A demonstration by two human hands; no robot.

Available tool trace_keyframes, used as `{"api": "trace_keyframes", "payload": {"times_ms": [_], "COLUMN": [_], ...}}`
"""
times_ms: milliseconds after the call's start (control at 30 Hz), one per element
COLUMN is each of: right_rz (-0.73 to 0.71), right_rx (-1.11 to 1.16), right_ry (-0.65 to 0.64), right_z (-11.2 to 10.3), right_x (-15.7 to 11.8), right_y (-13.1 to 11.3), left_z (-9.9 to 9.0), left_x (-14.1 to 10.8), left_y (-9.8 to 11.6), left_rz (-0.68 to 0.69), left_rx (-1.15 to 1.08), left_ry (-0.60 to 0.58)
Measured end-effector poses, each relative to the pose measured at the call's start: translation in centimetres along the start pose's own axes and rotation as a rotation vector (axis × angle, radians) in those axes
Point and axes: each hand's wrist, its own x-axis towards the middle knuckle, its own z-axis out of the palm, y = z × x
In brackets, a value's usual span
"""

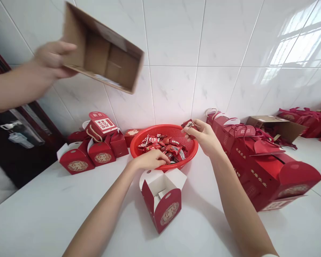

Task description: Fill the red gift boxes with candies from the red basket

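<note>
My right hand [204,137] is closed in a pinch on a wrapped candy [189,125], held up over the right rim of a red plastic basket [136,142]. Several wrapped candies [163,142] in red wrappers lie inside the basket. Over its near rim reaches my left hand [153,159], fingers curled together and tips down among the candies; whatever they grip is hidden. Between my forearms stands a red gift box [162,207] with a gold round emblem and its lid flaps up. White pieces show at its bottom.
Another person's hand [55,59] holds an empty cardboard carton [104,50] tilted at upper left. Red gift boxes [101,153] stand left of the basket; a row of larger ones [256,167] lines the right. Behind these sits an open cardboard box [280,126]. A tiled wall [173,92] backs the table.
</note>
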Motion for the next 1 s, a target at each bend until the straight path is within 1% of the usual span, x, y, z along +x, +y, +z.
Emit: {"api": "trace_keyframes", "payload": {"times_ms": [33, 67, 133, 167, 300, 400, 533, 600, 667, 767, 800, 867, 933, 1000], "right_rz": [-0.006, -0.011, -0.023, -0.029, -0.043, -0.037, -0.059, -0.071, -0.074, -0.08, -0.083, -0.089, -0.091, -0.084], "right_rx": [-0.003, -0.007, -0.013, -0.016, -0.011, -0.009, -0.02, -0.025, -0.028, -0.027, -0.023, -0.012, -0.005, -0.008], "right_ry": [0.0, 0.0, 0.002, 0.005, 0.015, 0.024, 0.026, 0.033, 0.041, 0.053, 0.056, 0.058, 0.055, 0.055], "right_z": [0.0, -0.1, -0.1, -0.1, -0.1, -0.3, -0.7, -0.9, -1.0, -1.2, -1.2, -1.3, -1.5, -1.6], "right_x": [-0.2, -0.3, -0.6, -0.7, -0.8, -0.9, -1.0, -1.2, -1.3, -1.5, -1.6, -1.6, -1.5, -1.4], "right_y": [-0.3, -0.5, -1.0, -1.2, -1.7, -1.9, -2.3, -2.5, -2.8, -3.0, -3.1, -3.1, -3.0, -3.0], "left_z": [0.0, -0.1, -0.4, -0.5, -0.3, 0.1, 0.3, 0.5, 1.0, 2.0, 2.2, 2.4, 2.1, 1.3], "left_x": [0.6, 1.3, 2.5, 3.0, 4.3, 5.0, 6.4, 7.4, 8.2, 9.1, 9.3, 9.7, 9.8, 9.5], "left_y": [0.2, 0.4, 0.6, 0.7, 0.7, 1.2, 2.8, 3.6, 4.0, 3.8, 3.7, 3.2, 2.8, 2.2], "left_rz": [-0.033, -0.064, -0.101, -0.112, -0.183, -0.214, -0.121, -0.044, 0.008, 0.003, 0.001, 0.044, 0.098, 0.128], "left_rx": [0.048, 0.098, 0.199, 0.254, 0.49, 0.589, 0.675, 0.667, 0.636, 0.631, 0.627, 0.584, 0.523, 0.47], "left_ry": [-0.095, -0.16, -0.222, -0.22, -0.137, -0.128, -0.114, -0.11, -0.144, -0.187, -0.184, -0.161, -0.137, -0.112]}}
